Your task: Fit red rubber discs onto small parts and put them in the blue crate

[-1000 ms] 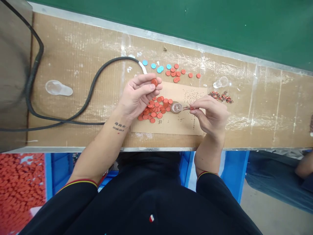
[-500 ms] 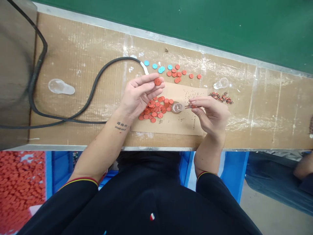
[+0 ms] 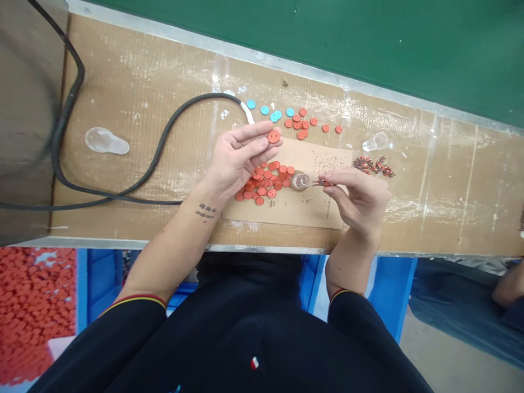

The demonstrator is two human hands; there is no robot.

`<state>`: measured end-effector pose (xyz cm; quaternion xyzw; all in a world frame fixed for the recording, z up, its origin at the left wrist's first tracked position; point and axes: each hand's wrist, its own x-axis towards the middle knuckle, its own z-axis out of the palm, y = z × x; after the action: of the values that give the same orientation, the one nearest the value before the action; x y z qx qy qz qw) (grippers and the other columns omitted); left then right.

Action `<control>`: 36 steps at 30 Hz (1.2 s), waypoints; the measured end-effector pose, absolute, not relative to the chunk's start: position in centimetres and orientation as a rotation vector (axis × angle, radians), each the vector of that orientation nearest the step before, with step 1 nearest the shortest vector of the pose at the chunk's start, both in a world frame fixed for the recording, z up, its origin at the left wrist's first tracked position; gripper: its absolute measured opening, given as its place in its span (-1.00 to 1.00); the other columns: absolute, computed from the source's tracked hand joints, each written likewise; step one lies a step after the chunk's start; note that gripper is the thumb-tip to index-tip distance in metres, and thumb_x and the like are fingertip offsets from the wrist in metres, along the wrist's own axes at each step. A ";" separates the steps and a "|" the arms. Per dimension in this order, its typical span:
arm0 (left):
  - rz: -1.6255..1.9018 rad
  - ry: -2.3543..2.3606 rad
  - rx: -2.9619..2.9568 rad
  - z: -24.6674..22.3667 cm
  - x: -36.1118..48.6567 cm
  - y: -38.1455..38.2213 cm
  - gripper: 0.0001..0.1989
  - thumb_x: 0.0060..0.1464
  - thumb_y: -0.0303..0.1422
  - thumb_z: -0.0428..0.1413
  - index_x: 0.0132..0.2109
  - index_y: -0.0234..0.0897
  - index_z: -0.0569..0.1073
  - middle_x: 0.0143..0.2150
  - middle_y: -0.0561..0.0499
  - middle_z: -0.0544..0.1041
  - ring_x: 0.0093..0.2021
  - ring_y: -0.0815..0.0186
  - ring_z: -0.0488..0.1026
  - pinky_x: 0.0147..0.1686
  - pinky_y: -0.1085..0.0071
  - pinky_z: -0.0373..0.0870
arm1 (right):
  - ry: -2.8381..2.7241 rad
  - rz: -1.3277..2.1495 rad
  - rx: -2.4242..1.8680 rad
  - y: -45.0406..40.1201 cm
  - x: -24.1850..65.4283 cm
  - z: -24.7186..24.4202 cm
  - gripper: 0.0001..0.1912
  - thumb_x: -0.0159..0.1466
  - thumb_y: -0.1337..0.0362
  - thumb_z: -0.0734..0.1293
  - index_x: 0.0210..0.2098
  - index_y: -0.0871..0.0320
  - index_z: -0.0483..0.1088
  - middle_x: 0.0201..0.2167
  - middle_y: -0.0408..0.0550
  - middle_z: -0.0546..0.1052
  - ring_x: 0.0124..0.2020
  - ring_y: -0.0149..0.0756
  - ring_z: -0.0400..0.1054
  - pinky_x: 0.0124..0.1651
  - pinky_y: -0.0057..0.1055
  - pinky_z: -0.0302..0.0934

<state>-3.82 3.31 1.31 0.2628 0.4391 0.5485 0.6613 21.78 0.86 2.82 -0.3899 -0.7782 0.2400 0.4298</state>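
Note:
My left hand (image 3: 237,158) is raised above the cardboard sheet (image 3: 286,215), its fingertips pinching a two-hole orange button (image 3: 273,136). Below that hand lies a heap of orange buttons (image 3: 264,183). My right hand (image 3: 358,199) pinches a small red-and-dark twisted piece (image 3: 323,183), whose thin end points left towards a small glass jar (image 3: 301,181). The piece stops just short of the jar. Tiny dark specks (image 3: 327,161) are scattered over the cardboard.
Blue buttons (image 3: 275,115) and loose orange buttons (image 3: 303,123) lie beyond the sheet. Twisted red-and-black pieces (image 3: 373,166) lie right of it. A black cable (image 3: 164,147) crosses the left bench. A bin of orange buttons (image 3: 33,311) sits below left; a co-worker's arm (image 3: 510,286) shows at right.
My left hand has turned the orange button slightly, and its fingers have opened out a little. The whole scene has shifted slightly rightward in view. My right hand keeps its hold.

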 end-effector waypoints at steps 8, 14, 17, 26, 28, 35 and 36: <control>1.243 1.012 0.588 1.1 -4.0 3.4 -0.82 0.13 -0.57 0.33 -0.16 -0.21 0.67 -0.08 -0.01 0.73 0.16 0.05 0.67 0.07 0.29 0.76 | -1.955 0.585 -0.964 0.8 21.9 2.9 -0.87 0.32 0.27 0.51 -0.14 -0.08 0.65 -0.26 -0.19 0.77 -0.22 -0.23 0.71 -0.14 -0.27 0.66; 1.237 1.024 0.563 0.2 -4.8 3.8 -0.88 0.19 -0.44 0.35 -0.14 -0.14 0.66 -0.17 0.09 0.74 0.10 0.15 0.70 -0.04 0.48 0.74 | -1.990 0.538 -1.040 0.4 21.6 3.6 -0.89 0.36 0.30 0.47 -0.15 -0.02 0.64 -0.26 -0.20 0.77 -0.28 -0.28 0.70 -0.24 -0.34 0.63; 1.228 1.013 0.547 -0.1 -5.0 4.0 -0.88 0.16 -0.46 0.36 -0.17 -0.14 0.65 -0.17 0.10 0.74 0.09 0.15 0.71 -0.02 0.50 0.73 | -2.059 0.489 -1.032 0.5 21.4 4.2 -0.89 0.34 0.36 0.46 -0.20 0.00 0.61 -0.35 -0.24 0.74 -0.40 -0.36 0.65 -0.34 -0.41 0.56; 1.222 0.979 0.474 0.2 -5.2 4.1 -0.82 0.19 -0.55 0.30 -0.12 -0.18 0.57 -0.21 0.12 0.72 0.02 0.23 0.70 0.12 0.36 0.68 | -2.201 0.479 -1.040 0.7 21.4 4.2 -0.86 0.36 0.39 0.42 -0.19 0.00 0.59 -0.37 -0.24 0.71 -0.39 -0.39 0.60 -0.33 -0.43 0.49; 1.248 0.944 0.457 0.4 -5.1 4.1 -0.79 0.19 -0.61 0.24 -0.16 -0.18 0.58 -0.25 0.13 0.72 -0.11 0.30 0.70 0.07 0.37 0.69 | -2.217 0.492 -1.048 0.6 21.4 4.2 -0.85 0.36 0.40 0.41 -0.19 0.02 0.59 -0.38 -0.22 0.69 -0.39 -0.38 0.59 -0.33 -0.40 0.49; 1.333 1.005 0.456 0.9 -4.4 4.2 -0.83 0.10 -0.56 0.26 -0.29 -0.17 0.63 -0.34 0.09 0.66 -0.25 0.31 0.67 -0.05 0.34 0.72 | -2.229 0.544 -1.032 0.9 21.3 4.1 -0.77 0.34 0.45 0.40 -0.16 -0.03 0.59 -0.38 -0.23 0.67 -0.37 -0.35 0.58 -0.30 -0.34 0.51; 1.333 1.007 0.466 1.0 -4.4 4.2 -0.84 0.10 -0.56 0.26 -0.30 -0.17 0.63 -0.33 0.08 0.65 -0.23 0.29 0.67 0.02 0.29 0.72 | -2.239 0.527 -1.014 0.9 21.3 4.1 -0.79 0.34 0.44 0.40 -0.16 -0.02 0.58 -0.37 -0.24 0.68 -0.36 -0.36 0.59 -0.30 -0.35 0.51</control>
<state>-4.38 4.19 0.95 0.2047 0.4427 0.5860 0.6471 21.31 0.92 4.07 -0.3835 -0.8473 0.1992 0.3088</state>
